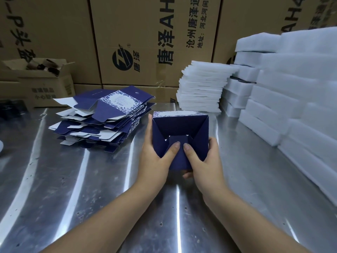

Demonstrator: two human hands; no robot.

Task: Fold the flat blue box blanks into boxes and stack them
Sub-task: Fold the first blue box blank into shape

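Note:
A dark blue box [182, 126], half folded, is held over the steel table with its end flaps facing me. My left hand [155, 154] grips its left side, index finger straight up along the wall and thumb pressing on the near flap. My right hand [202, 159] grips the right side, thumb pressing the same flap beside the left thumb, fingers curled underneath. A messy pile of flat blue box blanks [104, 117] with white undersides and a leaf-patterned panel lies to the left of the box, apart from it.
The shiny steel table [91, 189] stretches in front of me. White foam pads [202, 88] are stacked behind the box and thicker foam blocks [284, 92] fill the right side. Large brown cartons [142, 37] form the back wall; a small open carton [45, 83] stands at far left.

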